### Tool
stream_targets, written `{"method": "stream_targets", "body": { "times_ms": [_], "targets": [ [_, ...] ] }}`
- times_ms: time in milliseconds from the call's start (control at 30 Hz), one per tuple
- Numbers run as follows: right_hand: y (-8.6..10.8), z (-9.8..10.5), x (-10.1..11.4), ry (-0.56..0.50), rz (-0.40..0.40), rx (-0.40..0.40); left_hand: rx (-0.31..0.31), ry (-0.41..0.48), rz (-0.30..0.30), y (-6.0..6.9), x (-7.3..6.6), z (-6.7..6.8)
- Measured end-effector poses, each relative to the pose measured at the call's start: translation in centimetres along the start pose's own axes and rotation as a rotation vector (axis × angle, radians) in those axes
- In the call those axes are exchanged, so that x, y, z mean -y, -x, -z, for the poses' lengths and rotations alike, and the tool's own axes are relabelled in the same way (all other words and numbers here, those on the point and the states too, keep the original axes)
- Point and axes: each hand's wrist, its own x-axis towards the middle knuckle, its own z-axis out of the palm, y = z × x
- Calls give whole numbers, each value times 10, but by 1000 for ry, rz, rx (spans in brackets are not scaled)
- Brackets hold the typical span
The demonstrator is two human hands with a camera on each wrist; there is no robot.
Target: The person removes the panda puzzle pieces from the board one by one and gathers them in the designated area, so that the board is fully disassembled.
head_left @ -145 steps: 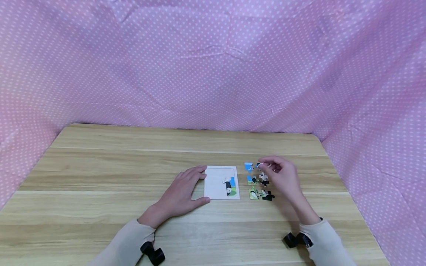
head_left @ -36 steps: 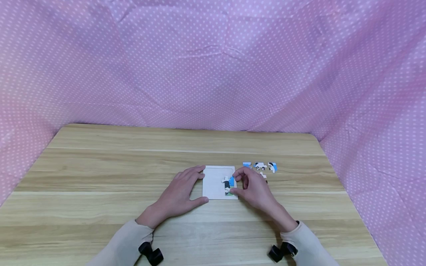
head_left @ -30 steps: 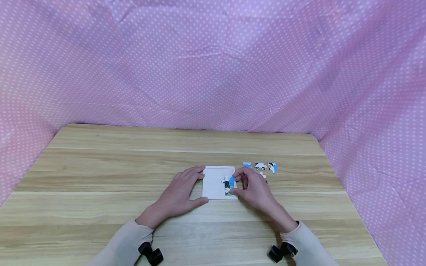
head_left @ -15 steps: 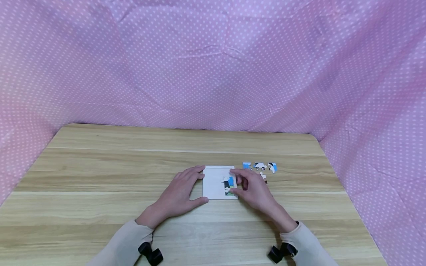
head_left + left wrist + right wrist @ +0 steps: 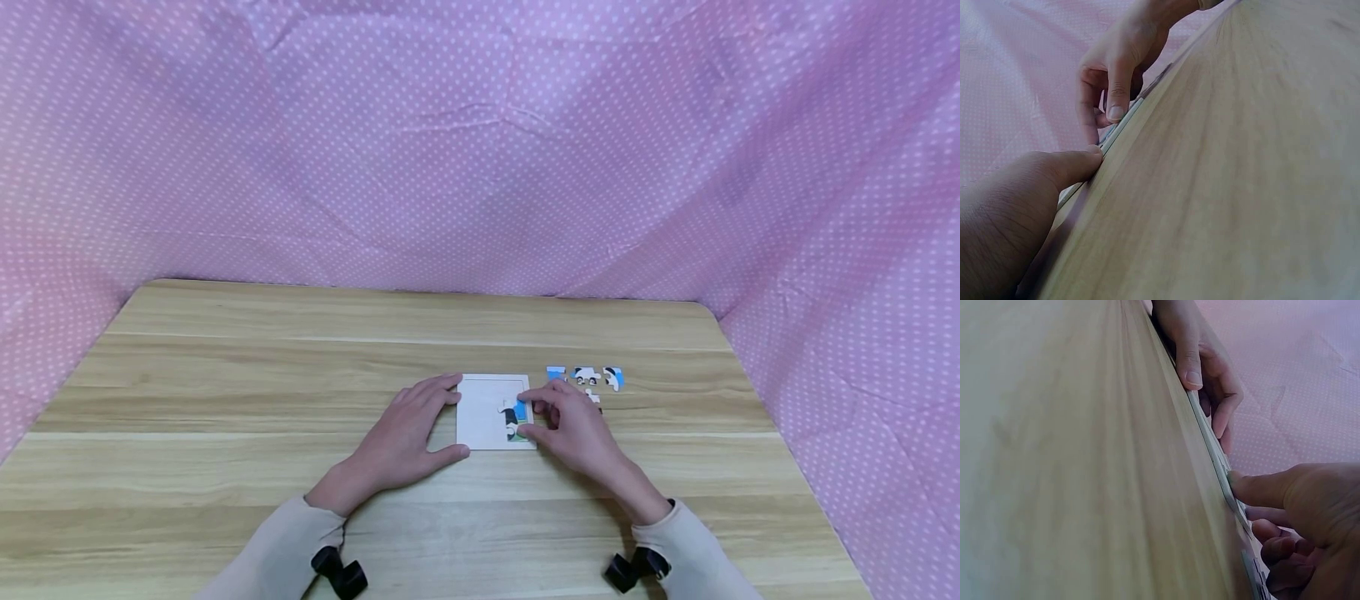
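A square white puzzle board (image 5: 480, 408) lies on the table, with joined panda jigsaw pieces (image 5: 512, 416) in its lower right part. My left hand (image 5: 405, 429) rests along the board's left side, fingertips at the upper left edge and thumb at the lower left corner. Over the board's right edge is my right hand (image 5: 577, 429). Its index fingertip touches the blue area of the joined pieces and its thumb tip the green area. In the right wrist view, the other fingers of the right hand (image 5: 1316, 519) are curled in, with no piece visible in them.
Right of the board lie loose jigsaw pieces: a blue one (image 5: 556, 372), a panda-face one (image 5: 587, 375), a blue-and-black one (image 5: 613, 378) and a partly covered one (image 5: 593, 397). My right hand may hide more. A pink dotted cloth (image 5: 480, 167) hangs behind the wooden table (image 5: 300, 358).
My right hand has moved left from the loose pieces to the board. In the last second its index finger shifted to the board's rim and back onto the pieces. The left hand stays put.
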Motion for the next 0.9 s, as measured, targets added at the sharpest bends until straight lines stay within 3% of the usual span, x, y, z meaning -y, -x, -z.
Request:
{"method": "stream_targets", "body": {
  "times_ms": [667, 900],
  "targets": [
    [2, -2, 0, -140, -2, -45, -16, -2, -11, 1, 3, -2],
    [4, -3, 1, -143, 16, -53, -12, 6, -14, 1, 3, -1]
  ]
}}
